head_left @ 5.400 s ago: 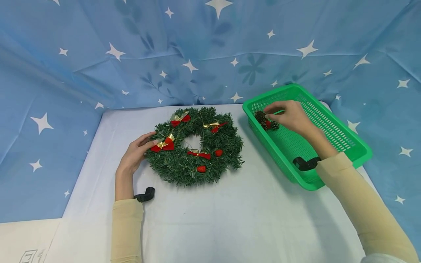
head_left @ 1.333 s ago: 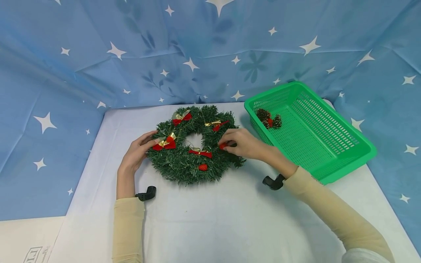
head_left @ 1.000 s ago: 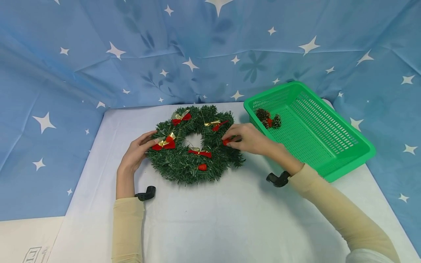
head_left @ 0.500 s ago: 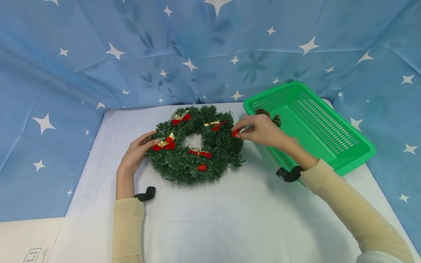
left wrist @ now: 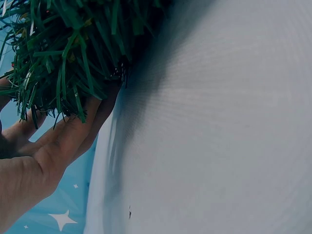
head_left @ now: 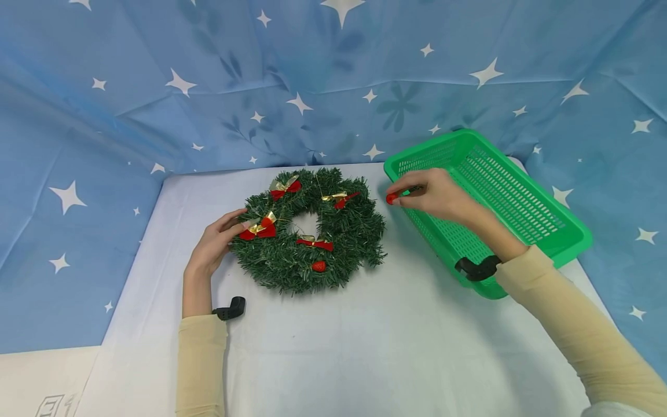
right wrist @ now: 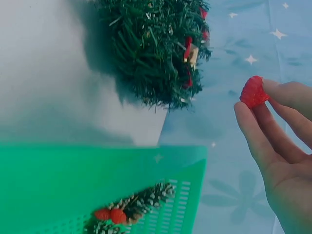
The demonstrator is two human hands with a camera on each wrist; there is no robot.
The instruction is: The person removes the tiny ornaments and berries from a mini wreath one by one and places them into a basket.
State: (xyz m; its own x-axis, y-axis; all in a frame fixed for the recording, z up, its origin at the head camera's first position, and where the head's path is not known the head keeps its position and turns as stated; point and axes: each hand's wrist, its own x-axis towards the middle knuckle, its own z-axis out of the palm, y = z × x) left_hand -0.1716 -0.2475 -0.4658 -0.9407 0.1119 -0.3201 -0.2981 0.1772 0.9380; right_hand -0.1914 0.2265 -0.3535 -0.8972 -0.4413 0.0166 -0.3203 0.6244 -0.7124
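Observation:
A green Christmas wreath (head_left: 292, 272) lies on the white table, dressed with red-and-gold bows (head_left: 285, 187) and a few red berries (head_left: 319, 266). My left hand (head_left: 212, 246) grips its left side, thumb on top near a bow; the left wrist view has the fingers (left wrist: 73, 134) reaching under the greenery. Between thumb and fingertips my right hand (head_left: 438, 194) pinches a red artificial raspberry (right wrist: 254, 91), held up at the left rim of the green basket (head_left: 521, 200). The wreath (right wrist: 156, 53) is apart from that hand.
Inside the basket, pinecones (right wrist: 146, 200) with small red berries (right wrist: 117, 216) lie in the left corner, mostly hidden by my right hand in the head view. A blue star-patterned cloth (head_left: 333, 75) hangs behind and beside the table (head_left: 333, 353).
My right hand first reached among the pinecones, then took hold of the raspberry on the wreath's right side. It has since carried it off rightwards to the basket rim. My left hand stays put.

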